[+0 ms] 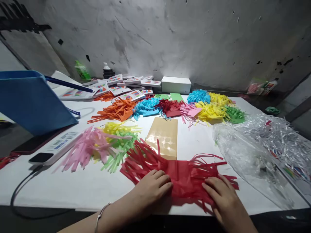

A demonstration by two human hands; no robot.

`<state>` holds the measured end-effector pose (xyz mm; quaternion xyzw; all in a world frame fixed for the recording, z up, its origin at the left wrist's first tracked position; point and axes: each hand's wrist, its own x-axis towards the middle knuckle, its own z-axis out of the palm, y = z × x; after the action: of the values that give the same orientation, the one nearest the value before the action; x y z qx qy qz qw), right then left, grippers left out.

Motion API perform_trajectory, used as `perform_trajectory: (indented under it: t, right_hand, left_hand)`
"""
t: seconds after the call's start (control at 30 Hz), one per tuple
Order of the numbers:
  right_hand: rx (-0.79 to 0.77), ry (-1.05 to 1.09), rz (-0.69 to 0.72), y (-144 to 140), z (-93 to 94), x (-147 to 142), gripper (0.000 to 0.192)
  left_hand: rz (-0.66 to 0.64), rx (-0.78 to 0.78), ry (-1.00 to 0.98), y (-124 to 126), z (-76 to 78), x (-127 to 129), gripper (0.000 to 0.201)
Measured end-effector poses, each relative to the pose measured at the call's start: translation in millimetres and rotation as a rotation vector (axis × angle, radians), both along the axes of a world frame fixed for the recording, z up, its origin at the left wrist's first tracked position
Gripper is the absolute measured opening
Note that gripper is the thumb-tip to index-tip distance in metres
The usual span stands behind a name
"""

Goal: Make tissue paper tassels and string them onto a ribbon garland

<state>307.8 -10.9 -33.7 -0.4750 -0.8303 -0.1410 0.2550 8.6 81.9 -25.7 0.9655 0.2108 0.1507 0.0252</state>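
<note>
Spread out near the table's front edge is a red fringed tissue paper (178,174), with a plain middle band and cut strips toward both sides. On its left part, my left hand (155,186) rests with the fingers curled together over the strips. My right hand (220,189) grips the fringe at the other side, fingers bent and thumb partly hidden. Just behind the red paper lies a tan sheet (163,137) with rows of clear round stickers. To the left sit pink fringed paper (91,145) and light green fringed paper (125,142), overlapping some yellow strips.
Fringed paper bundles line the back: orange (116,109), blue (148,106), dark red (171,106) and yellow (211,111). Printed packs (131,95) and a white box (176,84) stand behind. At right are silver tinsel (279,136) and plastic bags (243,158); at left, a cabled white device (55,147).
</note>
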Motion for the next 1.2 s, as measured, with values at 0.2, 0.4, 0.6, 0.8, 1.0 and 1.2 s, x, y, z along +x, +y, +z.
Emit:
perform_trajectory:
  t: [0.2,0.4,0.6,0.8,1.0,1.2]
  right_hand:
    - [-0.051,0.084,0.023,-14.3,35.9,-14.9,0.030]
    - [-0.077,0.265,0.121,4.1,9.5,-76.5,0.023]
    - [-0.130,0.349,0.127,0.2,0.0,-76.1,0.020]
    - [-0.040,0.258,0.019,1.0,-3.8,-81.7,0.024]
    - [-0.197,0.354,-0.071,14.8,-5.6,-78.1,0.020]
    - [-0.442,0.260,-0.216,48.5,3.2,-75.1,0.017]
  left_hand:
    - [0.074,-0.120,-0.054,-21.6,-3.1,-0.3,0.020]
    - [0.112,-0.185,-0.061,-27.1,-3.2,-3.5,0.023]
    - [0.183,-0.195,-0.119,-35.2,0.6,-4.3,0.033]
    - [0.211,-0.234,-0.157,-32.0,-2.4,-0.8,0.024]
    - [0.400,-0.421,0.019,-15.2,20.6,2.0,0.020]
    - [0.604,-0.458,0.166,6.3,32.3,8.8,0.021]
